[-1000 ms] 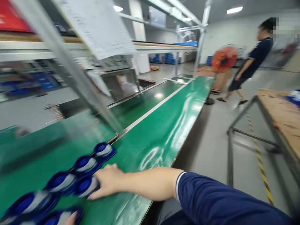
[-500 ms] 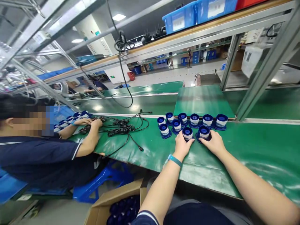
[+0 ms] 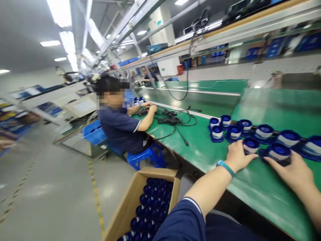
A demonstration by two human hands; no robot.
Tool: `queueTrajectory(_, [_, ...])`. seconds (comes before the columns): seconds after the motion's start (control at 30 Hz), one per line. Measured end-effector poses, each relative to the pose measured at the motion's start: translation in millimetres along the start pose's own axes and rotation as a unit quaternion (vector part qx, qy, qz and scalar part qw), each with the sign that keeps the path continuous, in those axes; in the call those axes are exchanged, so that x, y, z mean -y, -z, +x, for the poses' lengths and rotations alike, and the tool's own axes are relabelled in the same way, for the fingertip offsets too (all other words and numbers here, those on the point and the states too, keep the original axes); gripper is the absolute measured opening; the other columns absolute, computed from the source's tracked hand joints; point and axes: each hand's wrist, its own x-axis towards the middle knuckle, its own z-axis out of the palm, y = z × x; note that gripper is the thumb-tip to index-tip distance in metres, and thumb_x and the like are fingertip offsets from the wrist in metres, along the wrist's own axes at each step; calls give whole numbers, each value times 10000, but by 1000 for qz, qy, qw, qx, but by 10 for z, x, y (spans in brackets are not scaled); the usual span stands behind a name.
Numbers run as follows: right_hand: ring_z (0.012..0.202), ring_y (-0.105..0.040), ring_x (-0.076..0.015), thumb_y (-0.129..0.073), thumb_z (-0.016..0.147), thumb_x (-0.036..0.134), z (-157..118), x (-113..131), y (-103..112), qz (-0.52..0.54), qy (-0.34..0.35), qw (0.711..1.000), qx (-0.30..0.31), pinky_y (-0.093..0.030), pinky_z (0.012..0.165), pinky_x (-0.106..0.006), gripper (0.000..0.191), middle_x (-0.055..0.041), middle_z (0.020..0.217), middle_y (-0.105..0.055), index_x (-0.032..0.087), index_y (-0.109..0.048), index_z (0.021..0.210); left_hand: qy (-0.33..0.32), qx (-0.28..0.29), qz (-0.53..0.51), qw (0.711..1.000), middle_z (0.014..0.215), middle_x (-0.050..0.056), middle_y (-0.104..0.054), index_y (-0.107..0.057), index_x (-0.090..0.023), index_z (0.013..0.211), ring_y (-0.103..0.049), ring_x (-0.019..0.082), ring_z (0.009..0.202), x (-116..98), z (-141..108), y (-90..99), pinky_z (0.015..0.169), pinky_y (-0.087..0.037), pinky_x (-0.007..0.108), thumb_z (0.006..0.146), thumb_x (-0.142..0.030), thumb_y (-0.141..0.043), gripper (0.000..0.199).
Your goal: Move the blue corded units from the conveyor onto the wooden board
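Note:
My left hand (image 3: 239, 155) is closed around a round blue part with a white band (image 3: 250, 146), thumb in front and fingers at its left side. Just to the right, my right hand (image 3: 297, 167) grips a second blue part of the same kind (image 3: 279, 152) by its front and right side. Both parts stand upright on the green work surface (image 3: 200, 152). Behind and left of my hands, several more such blue parts (image 3: 235, 132) stand in loose rows, each with a squarish base flange. The undersides of the held parts are hidden.
An open cardboard box (image 3: 120, 214) holding many blue parts stands on the floor below the bench, to my left. Black cables (image 3: 173, 117) lie tangled on the bench. A co-worker (image 3: 117, 124) sits beyond them, near a blue stool (image 3: 146, 157).
The view has swung left and down, bringing the floor and more of the cardboard box into sight. Both hands stay on the same two blue parts, which look unmoved on the bench.

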Motion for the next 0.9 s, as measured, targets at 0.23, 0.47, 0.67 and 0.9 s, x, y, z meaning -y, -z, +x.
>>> queueTrajectory(0.23, [894, -625, -408, -791, 538, 769, 27, 77, 77, -20, -50, 998, 39, -382, 669, -589, 561, -230, 836, -641, 377, -433, 719, -11, 5, 7, 1000, 1225, 182, -682, -517, -169, 1329, -633, 372, 1201, 30, 25, -43, 1057, -511, 548, 722, -489, -866, 769])
queueTrajectory(0.47, [898, -644, -352, -662, 659, 766, -69, 173, 67, -33, 46, 998, 17, -495, 774, -511, 561, -207, 959, -675, 279, -515, 896, 0, -6, -21, 1000, 1222, 161, -683, -557, -179, 1261, -626, 338, 1203, 1, -23, 43, 1068, -482, 519, 714, -374, -886, 667])
queueTrajectory(0.67, [938, -655, -306, -646, 782, 642, -148, 222, 45, -22, 72, 997, -2, -524, 847, -436, 504, -159, 1006, -694, 193, -594, 1005, 15, 9, -31, 999, 1229, 230, -673, -552, -131, 1224, -630, 342, 1208, -24, -39, 140, 1067, -472, 493, 779, -398, -803, 576])
queueTrajectory(0.9, [1012, -666, -261, -654, 860, 519, -211, 300, 33, 38, 25, 999, -9, -526, 918, -397, 453, -133, 1090, -711, 170, -608, 1145, 60, 19, -88, 994, 1065, 175, -724, -534, -179, 1081, -699, 303, 986, 26, 24, 233, 910, -548, 445, 814, -505, -611, 429])
